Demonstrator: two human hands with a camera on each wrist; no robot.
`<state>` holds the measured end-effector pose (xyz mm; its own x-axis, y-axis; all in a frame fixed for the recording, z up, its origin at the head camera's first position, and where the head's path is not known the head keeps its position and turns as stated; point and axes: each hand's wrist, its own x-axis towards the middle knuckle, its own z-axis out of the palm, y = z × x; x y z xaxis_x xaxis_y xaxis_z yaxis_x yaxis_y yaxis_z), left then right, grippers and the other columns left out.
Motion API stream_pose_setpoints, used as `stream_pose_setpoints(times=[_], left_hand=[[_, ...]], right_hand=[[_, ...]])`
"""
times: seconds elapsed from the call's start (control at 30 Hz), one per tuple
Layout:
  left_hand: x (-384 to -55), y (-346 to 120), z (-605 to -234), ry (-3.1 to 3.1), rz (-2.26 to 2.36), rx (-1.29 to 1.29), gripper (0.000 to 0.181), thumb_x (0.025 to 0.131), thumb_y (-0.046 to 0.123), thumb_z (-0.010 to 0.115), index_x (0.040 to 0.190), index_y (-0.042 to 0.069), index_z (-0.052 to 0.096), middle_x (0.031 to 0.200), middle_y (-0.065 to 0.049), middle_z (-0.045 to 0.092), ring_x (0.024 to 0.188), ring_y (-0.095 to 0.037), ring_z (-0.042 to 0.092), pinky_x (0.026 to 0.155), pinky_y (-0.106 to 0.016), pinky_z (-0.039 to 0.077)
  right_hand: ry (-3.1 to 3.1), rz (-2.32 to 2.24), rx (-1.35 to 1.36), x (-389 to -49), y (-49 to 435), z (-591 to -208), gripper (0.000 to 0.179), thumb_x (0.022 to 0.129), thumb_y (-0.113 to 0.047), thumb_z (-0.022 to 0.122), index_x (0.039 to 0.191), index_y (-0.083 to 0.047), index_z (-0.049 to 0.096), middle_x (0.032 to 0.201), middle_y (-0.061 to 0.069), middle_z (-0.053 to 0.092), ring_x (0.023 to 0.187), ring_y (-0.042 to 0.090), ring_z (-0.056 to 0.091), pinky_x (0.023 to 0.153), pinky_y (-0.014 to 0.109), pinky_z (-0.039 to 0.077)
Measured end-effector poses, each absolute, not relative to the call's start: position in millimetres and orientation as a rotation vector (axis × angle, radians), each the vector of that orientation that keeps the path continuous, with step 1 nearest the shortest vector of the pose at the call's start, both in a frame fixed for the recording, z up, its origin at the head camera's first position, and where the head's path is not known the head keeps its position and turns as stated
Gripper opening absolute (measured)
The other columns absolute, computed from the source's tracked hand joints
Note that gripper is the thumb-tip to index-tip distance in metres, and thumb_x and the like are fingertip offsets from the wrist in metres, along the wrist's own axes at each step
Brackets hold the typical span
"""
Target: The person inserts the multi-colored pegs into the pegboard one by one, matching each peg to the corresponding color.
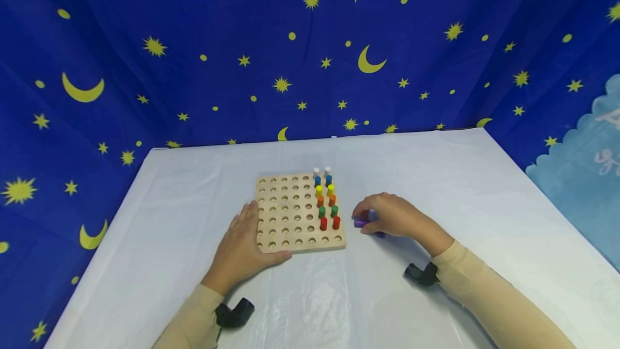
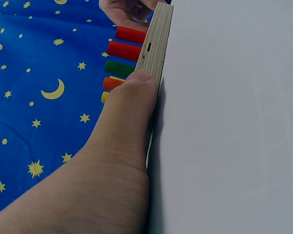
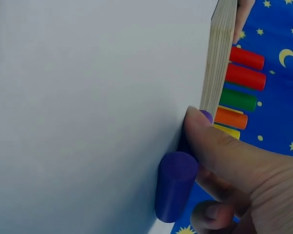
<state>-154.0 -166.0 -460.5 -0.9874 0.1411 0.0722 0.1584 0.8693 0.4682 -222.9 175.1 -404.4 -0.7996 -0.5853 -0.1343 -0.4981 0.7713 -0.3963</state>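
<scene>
A wooden pegboard (image 1: pixel 297 225) lies on the table with two columns of upright pegs on its right side. By row from the back they are white, blue, yellow (image 1: pixel 319 191), orange, green (image 1: pixel 322 212) and red (image 1: pixel 323 224). My left hand (image 1: pixel 239 249) rests against the board's near left corner, fingers along the left edge and thumb at the front edge. Right of the board, my right hand (image 1: pixel 394 214) pinches a purple peg (image 1: pixel 360 223) with the thumb and fingers, which partly hide it. Another purple peg (image 3: pixel 177 187) lies beside the thumb.
A white-covered table (image 1: pixel 194 176) surrounds the board. Blue curtains (image 1: pixel 218 31) with stars and moons stand behind it and at the sides. Black wrist mounts (image 1: pixel 235 313) stick out from both sleeves. Other holes in the board hold no pegs.
</scene>
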Motion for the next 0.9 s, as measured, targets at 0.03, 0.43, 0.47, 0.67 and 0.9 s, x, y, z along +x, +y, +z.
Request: stream_pose_setpoints(times=[0.03,0.43,0.47,0.67,0.9], left_hand=[[-153.9,-165.9,-460.4,-3.003,-0.757,-0.240,0.148,0.057,0.091,0.064,0.157,-0.003,0.010,0.165,-0.021,0.016,0.154,-0.036,0.015,0.126,-0.052,0.016],[-153.1,-165.4,-459.1,-3.012,-0.752,-0.236,0.148,0.058,0.091,0.064,0.157,-0.004,0.011,0.165,-0.021,0.016,0.154,-0.036,0.015,0.126,-0.052,0.017],[-153.2,-165.4,-459.1,-3.014,-0.752,-0.236,0.148,0.057,0.091,0.064,0.157,-0.004,0.010,0.165,-0.021,0.015,0.154,-0.036,0.015,0.126,-0.052,0.017],[-153.4,-165.4,-458.9,-3.017,-0.752,-0.235,0.148,0.058,0.090,0.065,0.157,-0.004,0.010,0.165,-0.021,0.015,0.154,-0.036,0.015,0.126,-0.051,0.017],[-153.5,-165.5,-458.8,-3.012,-0.743,-0.241,0.148,0.058,0.091,0.065,0.157,-0.004,0.011,0.165,-0.022,0.016,0.154,-0.036,0.016,0.126,-0.052,0.017]], right_hand=[[2.708,-0.503,-0.850,-223.1,174.9,-404.9,0.030,0.079,-0.022,0.084,0.107,-0.020,0.076,0.098,-0.011,0.073,0.088,0.005,0.062,0.086,0.038,0.055],[2.682,-0.678,-0.949,-218.4,174.2,-402.9,0.022,0.087,-0.022,0.077,0.109,-0.021,0.074,0.098,-0.012,0.069,0.082,0.006,0.059,0.073,0.027,0.053],[2.667,-0.722,-0.938,-217.6,173.7,-401.8,0.022,0.087,-0.022,0.077,0.109,-0.021,0.073,0.097,-0.011,0.069,0.078,0.007,0.060,0.069,0.026,0.054],[2.560,-0.978,-0.870,-211.3,167.9,-395.8,0.020,0.087,-0.020,0.077,0.105,-0.020,0.068,0.093,-0.008,0.067,0.059,0.014,0.054,0.049,0.025,0.050],[2.487,-1.186,-0.832,-200.7,156.0,-391.5,0.021,0.083,-0.018,0.081,0.099,-0.022,0.068,0.096,-0.006,0.068,0.058,0.009,0.049,0.048,0.022,0.045]])
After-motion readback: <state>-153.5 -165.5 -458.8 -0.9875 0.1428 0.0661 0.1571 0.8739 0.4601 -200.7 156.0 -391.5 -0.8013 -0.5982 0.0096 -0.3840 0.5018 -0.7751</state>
